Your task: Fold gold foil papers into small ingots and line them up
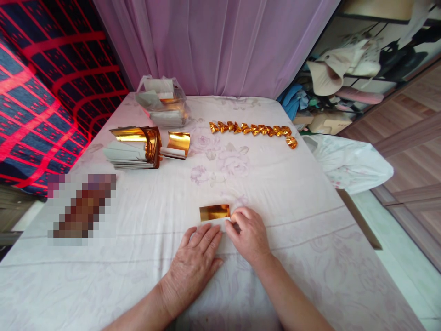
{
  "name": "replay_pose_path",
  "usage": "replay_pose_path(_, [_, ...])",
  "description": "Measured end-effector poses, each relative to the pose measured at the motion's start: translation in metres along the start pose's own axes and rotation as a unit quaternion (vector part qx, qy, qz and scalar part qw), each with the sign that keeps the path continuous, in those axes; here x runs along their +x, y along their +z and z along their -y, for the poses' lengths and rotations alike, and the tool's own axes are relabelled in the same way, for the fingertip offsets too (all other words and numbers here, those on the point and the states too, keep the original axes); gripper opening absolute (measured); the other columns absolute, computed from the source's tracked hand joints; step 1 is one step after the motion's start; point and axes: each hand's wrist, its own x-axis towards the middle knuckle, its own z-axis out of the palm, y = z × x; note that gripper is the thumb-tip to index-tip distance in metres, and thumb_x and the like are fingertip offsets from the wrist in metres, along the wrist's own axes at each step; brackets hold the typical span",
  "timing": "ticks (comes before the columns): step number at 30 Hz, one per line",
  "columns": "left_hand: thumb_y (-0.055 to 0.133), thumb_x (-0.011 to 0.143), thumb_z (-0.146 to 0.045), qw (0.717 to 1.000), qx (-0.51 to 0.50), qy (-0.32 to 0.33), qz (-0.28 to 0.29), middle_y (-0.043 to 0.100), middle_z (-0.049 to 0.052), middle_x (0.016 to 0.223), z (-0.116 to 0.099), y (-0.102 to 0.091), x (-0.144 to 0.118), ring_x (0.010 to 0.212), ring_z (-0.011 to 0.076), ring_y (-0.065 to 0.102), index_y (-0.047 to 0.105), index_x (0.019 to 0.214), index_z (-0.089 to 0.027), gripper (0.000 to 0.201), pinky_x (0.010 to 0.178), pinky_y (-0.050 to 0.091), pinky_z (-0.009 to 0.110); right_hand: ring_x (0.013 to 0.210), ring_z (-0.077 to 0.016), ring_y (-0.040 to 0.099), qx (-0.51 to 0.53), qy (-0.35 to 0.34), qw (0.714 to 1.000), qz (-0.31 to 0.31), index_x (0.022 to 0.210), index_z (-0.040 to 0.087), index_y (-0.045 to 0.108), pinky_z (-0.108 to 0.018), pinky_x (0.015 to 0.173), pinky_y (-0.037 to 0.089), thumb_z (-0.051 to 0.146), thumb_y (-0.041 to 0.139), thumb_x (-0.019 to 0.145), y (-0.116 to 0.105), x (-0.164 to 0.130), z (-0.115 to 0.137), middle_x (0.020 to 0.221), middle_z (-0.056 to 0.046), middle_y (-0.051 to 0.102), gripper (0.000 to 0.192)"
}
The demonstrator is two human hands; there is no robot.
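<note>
A small sheet of gold foil paper lies on the tablecloth in front of me, its near edge folded over to show the white back. My left hand rests flat, fingers stretched out, with the fingertips on the white fold. At the right end of the sheet, the thumb and forefinger of my right hand pinch the paper. Farther off, a row of folded gold paper pieces runs across the table. To the left stands a stack of gold foil sheets, with a loose curled sheet beside it.
A clear plastic bag with more paper sits at the back left. A blurred-out item lies on the left of the floral tablecloth. Behind hangs a purple curtain; shelves with caps stand right.
</note>
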Motion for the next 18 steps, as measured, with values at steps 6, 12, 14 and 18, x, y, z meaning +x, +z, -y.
replay_pose_path(6, [0.045,0.099,-0.043,1.0,0.001,-0.002,0.0,0.061,0.007,0.135,-0.0002,-0.0029,0.0023,0.124,0.0251,0.052,0.054,0.134,-0.018,0.044,0.104,0.035,0.044,0.076,-0.0188,0.055,0.003,0.008,1.0,0.004,0.068,0.022,0.054,-0.032,0.073,0.041,0.023,0.058,0.086,0.0009,-0.0006,-0.0006,0.079,-0.003,0.059,0.019])
replay_pose_path(12, [0.041,0.101,-0.042,1.0,0.0,-0.006,-0.012,0.062,0.007,0.134,-0.001,-0.0049,0.0033,0.123,0.0252,0.053,0.057,0.131,-0.018,0.042,0.103,0.035,0.045,0.078,-0.0186,0.056,0.016,0.015,1.0,0.0,0.07,0.022,0.053,-0.032,0.075,0.042,0.023,0.058,0.086,0.0017,-0.0009,-0.0019,0.08,-0.003,0.058,0.017])
replay_pose_path(14, [0.042,0.1,-0.041,1.0,-0.003,-0.004,-0.008,0.062,0.007,0.134,-0.001,-0.0055,0.0032,0.123,0.0252,0.053,0.056,0.131,-0.018,0.041,0.104,0.035,0.045,0.078,-0.0189,0.056,0.018,0.017,1.0,0.0,0.07,0.022,0.053,-0.032,0.075,0.043,0.023,0.058,0.086,0.0019,-0.0009,-0.002,0.08,-0.003,0.058,0.017])
replay_pose_path(18, [0.043,0.1,-0.04,1.0,-0.009,-0.007,0.0,0.061,0.008,0.134,-0.0006,-0.0068,0.0034,0.124,0.0253,0.053,0.056,0.131,-0.018,0.041,0.105,0.034,0.046,0.08,-0.0198,0.057,0.02,0.022,1.0,-0.004,0.074,0.022,0.054,-0.033,0.077,0.043,0.022,0.059,0.084,0.0023,-0.0007,-0.0018,0.083,-0.003,0.058,0.011])
